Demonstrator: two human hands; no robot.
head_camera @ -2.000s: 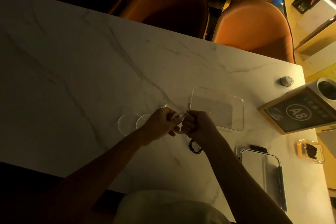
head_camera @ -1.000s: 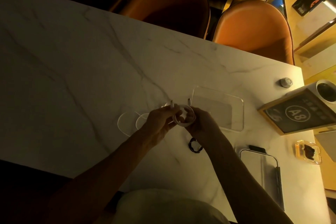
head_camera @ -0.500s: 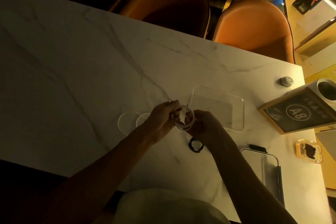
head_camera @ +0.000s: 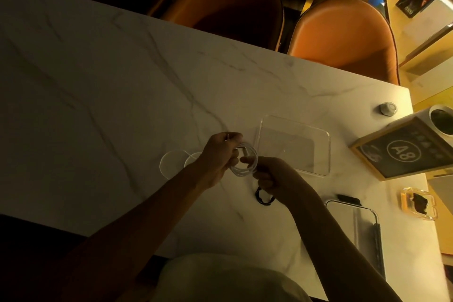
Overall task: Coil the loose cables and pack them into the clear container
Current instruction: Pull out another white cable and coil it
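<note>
Both hands meet above the marble table [head_camera: 103, 86], holding 1 white cable [head_camera: 245, 163] wound into a small coil between them. The left hand [head_camera: 218, 157] curls its fingers round the coil's 9 o'clock side, with a plug end poking out near its knuckles; the right hand [head_camera: 274, 176] pinches the coil's 4 o'clock edge between thumb and curled fingers. The clear container [head_camera: 326, 154] sits open on the table at 3 o'clock from the coil, just beside it, and nothing shows inside. A second, loose white cable [head_camera: 171, 163] lies in 2 loops on the table at 9 o'clock from the hands, partly hidden behind the left wrist. A small black coiled cable [head_camera: 263, 197] rests on the table at 6 o'clock, just under the right hand. The container's lid [head_camera: 362, 225] lies flat at 4 o'clock, well apart.
</note>
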